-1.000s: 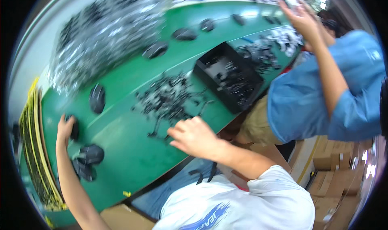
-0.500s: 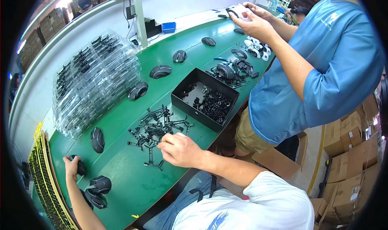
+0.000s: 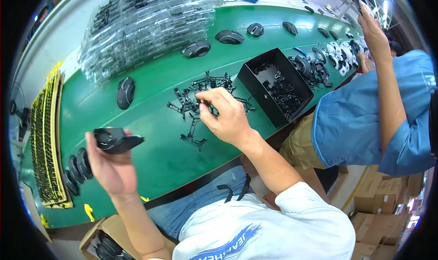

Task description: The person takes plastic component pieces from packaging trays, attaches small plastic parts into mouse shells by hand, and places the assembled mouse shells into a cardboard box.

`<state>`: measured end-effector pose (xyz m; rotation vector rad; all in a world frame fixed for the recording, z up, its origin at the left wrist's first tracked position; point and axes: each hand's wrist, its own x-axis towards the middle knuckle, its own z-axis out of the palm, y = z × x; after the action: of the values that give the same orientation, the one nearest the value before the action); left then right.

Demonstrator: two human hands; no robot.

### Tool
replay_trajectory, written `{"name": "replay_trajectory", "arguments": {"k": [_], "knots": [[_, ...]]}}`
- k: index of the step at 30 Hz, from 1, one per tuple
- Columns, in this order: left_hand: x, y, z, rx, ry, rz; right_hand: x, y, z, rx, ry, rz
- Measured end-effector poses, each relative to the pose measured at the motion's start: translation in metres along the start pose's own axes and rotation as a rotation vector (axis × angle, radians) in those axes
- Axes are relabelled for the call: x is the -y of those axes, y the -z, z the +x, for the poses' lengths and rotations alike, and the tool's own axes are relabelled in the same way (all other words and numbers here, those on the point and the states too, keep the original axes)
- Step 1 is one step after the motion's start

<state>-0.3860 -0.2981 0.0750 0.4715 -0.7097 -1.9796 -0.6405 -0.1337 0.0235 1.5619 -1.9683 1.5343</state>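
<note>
My left hand [image 3: 108,165] holds a black computer-mouse shell [image 3: 115,140] lifted above the green bench [image 3: 150,123]. My right hand [image 3: 223,115] pinches a small black plastic piece at the edge of a pile of black plastic frames [image 3: 207,93] lying on the bench. A black open box [image 3: 273,91] of small black parts stands just right of that pile. More black mouse shells [image 3: 75,168] lie stacked at the bench's left end, near my left hand.
Stacked clear plastic trays [image 3: 146,27] fill the back left. Single mouse shells [image 3: 125,92] sit spaced along the bench. Yellow-edged strips [image 3: 45,141] lie at the far left. A co-worker in a blue shirt [image 3: 365,118] stands right, arm raised. Cardboard boxes [image 3: 388,196] sit on the floor.
My left hand has lifted a mouse shell off the stack at the left end. My right hand has shifted up onto the frame pile and pinched a piece. The view has swung left.
</note>
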Motion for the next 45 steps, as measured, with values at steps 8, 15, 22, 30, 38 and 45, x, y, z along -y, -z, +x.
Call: {"name": "replay_trajectory", "arguments": {"k": [8, 15, 22, 30, 38, 45], "knots": [[0.079, -0.028, -0.026, -0.100, 0.158, -0.348, 0.018, -0.025, 0.021, -0.283, 0.238, 0.000], [0.111, -0.047, -0.074, 0.130, 0.257, -0.050, 0.046, -0.048, 0.015, -0.384, -0.268, 0.728], [0.092, -0.007, -0.084, 0.134, 0.358, 0.035, 0.046, -0.067, -0.016, -0.150, -0.158, 0.780], [0.105, 0.016, -0.041, -0.062, 0.244, -0.211, 0.031, -0.103, -0.014, 0.008, -0.617, 0.780], [0.095, 0.027, -0.036, -0.169, 0.149, -0.620, 0.083, -0.099, -0.062, 0.144, 0.074, 0.388], [0.097, 0.034, -0.020, -0.197, -0.023, -0.698, 0.078, -0.100, -0.085, 0.279, -0.157, 0.462]]}}
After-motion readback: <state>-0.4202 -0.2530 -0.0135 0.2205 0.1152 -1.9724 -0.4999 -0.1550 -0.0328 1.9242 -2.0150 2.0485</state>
